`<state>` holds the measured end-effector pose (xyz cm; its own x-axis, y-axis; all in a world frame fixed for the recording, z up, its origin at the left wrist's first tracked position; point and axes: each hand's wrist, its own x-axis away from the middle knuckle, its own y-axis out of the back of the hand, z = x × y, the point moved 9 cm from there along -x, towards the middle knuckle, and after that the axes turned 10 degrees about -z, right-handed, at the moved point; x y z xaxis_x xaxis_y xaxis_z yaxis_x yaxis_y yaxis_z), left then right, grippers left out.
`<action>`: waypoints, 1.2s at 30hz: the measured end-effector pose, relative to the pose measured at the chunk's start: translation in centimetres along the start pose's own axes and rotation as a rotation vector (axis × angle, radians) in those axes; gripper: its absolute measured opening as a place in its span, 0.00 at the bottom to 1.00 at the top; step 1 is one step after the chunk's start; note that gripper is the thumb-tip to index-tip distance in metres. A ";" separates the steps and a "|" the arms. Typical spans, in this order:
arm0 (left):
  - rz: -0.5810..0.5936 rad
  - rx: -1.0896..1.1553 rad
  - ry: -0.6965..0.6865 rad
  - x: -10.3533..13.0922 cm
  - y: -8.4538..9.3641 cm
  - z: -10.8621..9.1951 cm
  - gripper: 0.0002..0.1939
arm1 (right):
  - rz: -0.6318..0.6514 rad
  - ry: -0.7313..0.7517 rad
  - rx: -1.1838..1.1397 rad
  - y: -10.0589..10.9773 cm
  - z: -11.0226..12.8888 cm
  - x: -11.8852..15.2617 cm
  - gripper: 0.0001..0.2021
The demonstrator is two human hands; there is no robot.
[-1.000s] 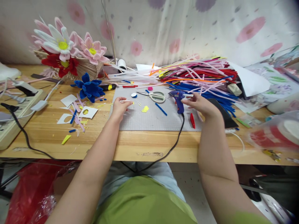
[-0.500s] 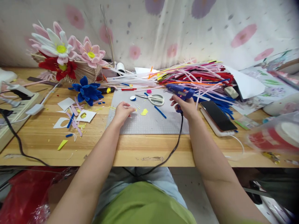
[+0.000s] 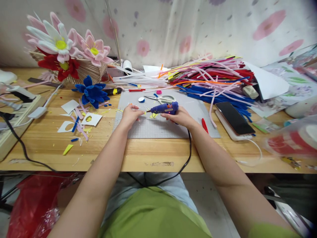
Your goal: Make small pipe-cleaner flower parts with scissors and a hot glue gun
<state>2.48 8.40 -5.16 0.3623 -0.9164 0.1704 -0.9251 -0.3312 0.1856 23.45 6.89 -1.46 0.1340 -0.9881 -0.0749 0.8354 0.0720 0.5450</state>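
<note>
My right hand [image 3: 178,116] is wrapped round the handle of a blue hot glue gun [image 3: 162,108], whose dark nozzle points left. Just off that nozzle, my left hand [image 3: 131,116] pinches a tiny yellow piece [image 3: 145,112] between its fingertips; its exact shape is too small to make out. Both hands are over the grey cutting mat [image 3: 146,131]. Partly hidden under the gun lies a yellow scrap [image 3: 154,116]. Behind it are scissors [image 3: 166,99] with pale handles and a small round blue-and-white disc [image 3: 141,99].
Pipe cleaners [image 3: 210,74] in many colours are heaped at the back. A blue fuzzy flower [image 3: 91,92] and paper scraps [image 3: 92,121] lie left. On the right are a phone [image 3: 234,117] and a red piece [image 3: 204,125]. The gun's black cord [image 3: 189,148] hangs over the table edge.
My right hand has brought the glue gun left and nearer, from beside the pipe cleaners to my left fingertips. My left hand has barely moved and keeps its pinch.
</note>
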 end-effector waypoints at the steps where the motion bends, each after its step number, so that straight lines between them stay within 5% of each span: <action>1: 0.003 -0.005 0.003 0.0 0.0 0.0 0.19 | 0.002 -0.011 0.012 0.0 0.0 0.0 0.18; 36: 0.052 -0.032 -0.010 0.3 -0.5 -0.3 0.17 | -0.001 0.083 0.089 -0.2 0.3 -0.1 0.18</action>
<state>3.12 8.34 -4.94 0.3130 -0.9342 0.1712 -0.9383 -0.2763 0.2078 23.12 6.95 -1.31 0.1795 -0.9734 -0.1425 0.7854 0.0546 0.6165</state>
